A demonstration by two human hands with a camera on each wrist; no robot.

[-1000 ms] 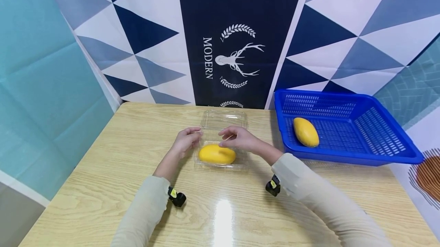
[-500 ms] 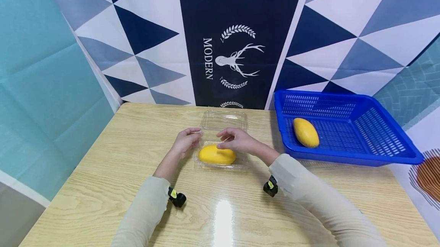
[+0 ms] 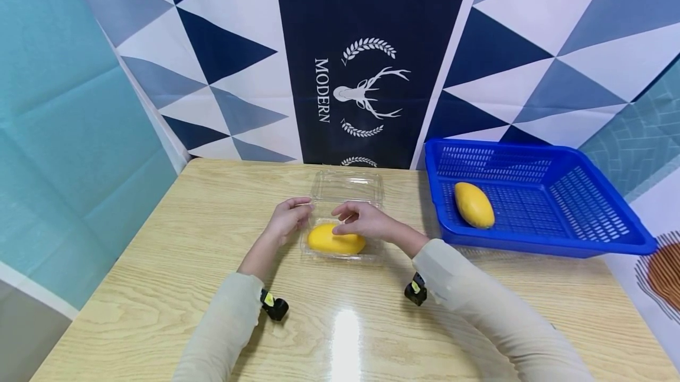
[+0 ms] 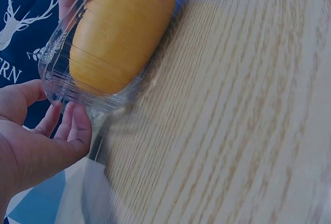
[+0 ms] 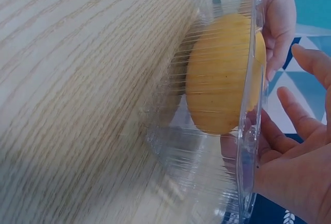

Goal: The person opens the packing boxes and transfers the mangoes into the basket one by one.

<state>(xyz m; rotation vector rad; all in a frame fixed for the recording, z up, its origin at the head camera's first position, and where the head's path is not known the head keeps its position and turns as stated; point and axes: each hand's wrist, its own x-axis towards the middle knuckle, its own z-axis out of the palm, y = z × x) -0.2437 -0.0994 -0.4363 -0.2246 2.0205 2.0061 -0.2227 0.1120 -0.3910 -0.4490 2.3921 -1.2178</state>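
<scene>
A yellow mango (image 3: 326,241) lies lengthwise in the base of a clear plastic clamshell box (image 3: 374,251) on the table. The box's lid (image 3: 347,186) is folded back toward the wall. At the left side of the box, my left hand (image 3: 288,218) pinches its rim between thumb and fingers, as the left wrist view shows. Over the right part of the mango hovers my right hand (image 3: 370,221), its fingers loosely bent and holding nothing. In the right wrist view the mango (image 5: 220,74) shows through the ribbed wall, with the right fingers beside the rim.
A blue perforated plastic basket (image 3: 531,243) stands at the back right, holding a second mango (image 3: 474,205). Patterned cloth (image 3: 366,92) hangs behind the wooden table (image 3: 175,264), and a teal cloth (image 3: 69,134) hangs at the left.
My right hand has shifted slightly left and toward me above the mango. The left hand, the box and both mangoes stay in place.
</scene>
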